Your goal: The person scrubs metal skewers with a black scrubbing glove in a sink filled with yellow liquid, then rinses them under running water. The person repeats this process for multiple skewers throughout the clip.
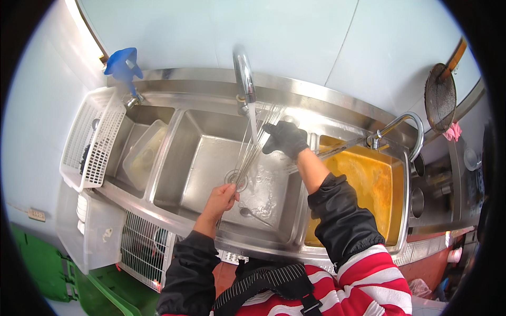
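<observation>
My bare left hand [222, 200] grips one end of a bundle of thin metal skewers [246, 164], fanned out toward the back of the middle sink basin [213, 166]. Water [253, 122] runs from the chrome faucet [243, 73] beside and onto them. My right hand [286, 139], in a black glove, is at the skewers' upper part; whether its fingers close around them is unclear. Beneath my right forearm, more skewers [340, 149] lie across the divider toward the right basin. A metal spoon [255, 216] rests on the middle basin's bottom, near the drain [236, 179].
Yellow-orange liquid [365, 189] fills the right basin, below a second faucet [415, 126]. The left basin holds a translucent plastic container [145, 154]. A white plastic basket [89, 136] stands at far left. A mesh strainer [440, 98] hangs at right.
</observation>
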